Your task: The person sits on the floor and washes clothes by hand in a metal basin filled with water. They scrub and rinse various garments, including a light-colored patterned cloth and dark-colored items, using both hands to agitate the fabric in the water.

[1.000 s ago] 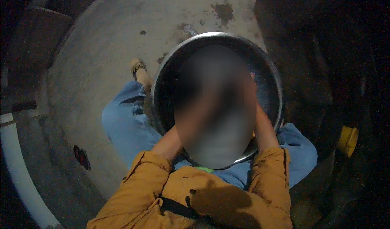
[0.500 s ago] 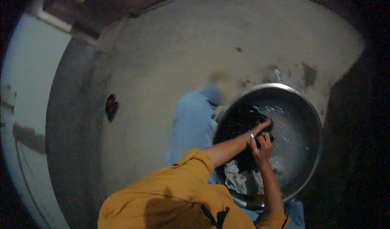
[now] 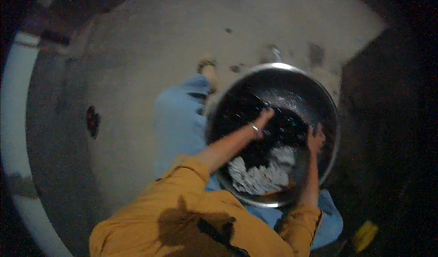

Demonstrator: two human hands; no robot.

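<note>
Floor (image 3: 132,65) stretched left of metal basin (image 3: 279,66); inside, pale cloth (image 3: 260,177) lay bunched nearest wearer. Left hand (image 3: 262,120) met dark cloth (image 3: 288,128) mid-basin, grip unclear; right hand (image 3: 315,138), fingers spread, empty, neared right wall.

Black cloth (image 3: 289,128), grey-white cloth (image 3: 258,178), silver basin rim (image 3: 279,66), mustard-yellow shirt (image 3: 137,218), light-blue trousers (image 3: 177,115), grey-beige floor (image 3: 141,51).

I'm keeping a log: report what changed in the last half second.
The right hand has moved right, apart from the left hand, toward the right wall of the basin. More of the pale cloth shows. The left hand stays at the dark cloth; both cloths remain inside.
</note>
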